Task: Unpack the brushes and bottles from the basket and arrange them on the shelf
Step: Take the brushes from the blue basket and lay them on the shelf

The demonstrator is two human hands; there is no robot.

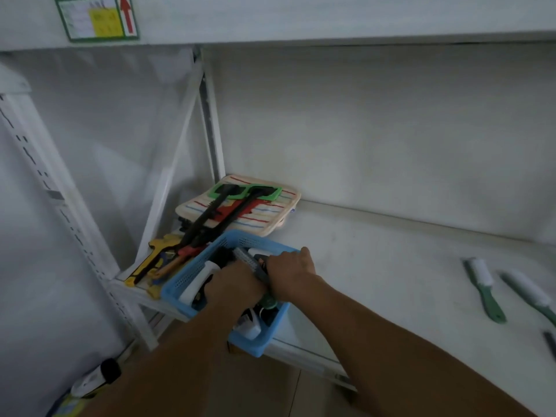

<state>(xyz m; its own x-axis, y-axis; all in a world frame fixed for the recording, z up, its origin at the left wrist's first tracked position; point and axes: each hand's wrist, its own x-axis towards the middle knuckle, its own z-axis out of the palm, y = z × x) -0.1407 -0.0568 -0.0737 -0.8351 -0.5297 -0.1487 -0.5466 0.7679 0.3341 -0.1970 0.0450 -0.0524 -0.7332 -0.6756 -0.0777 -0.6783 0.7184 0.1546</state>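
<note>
A blue perforated basket (192,273) sits on the white shelf (391,266), overhanging its front edge. Both my hands are inside it. My left hand (233,285) is closed among the items, beside a white bottle (200,281). My right hand (290,270) is closed around a grey brush (245,255) that lies diagonally across the basket. More white bottles (249,325) and dark items fill the basket's near end. Two green-handled brushes with white bristles (484,288) (529,291) lie flat on the shelf at the right.
Behind the basket lies a striped cloth pad (270,216) with two black-handled, green-headed scrubbers (237,192) on it. Yellow and red tools (156,257) are piled at the shelf's left corner. A white upright (210,115) and another shelf board above bound the space. A black-capped bottle (96,377) lies on the floor.
</note>
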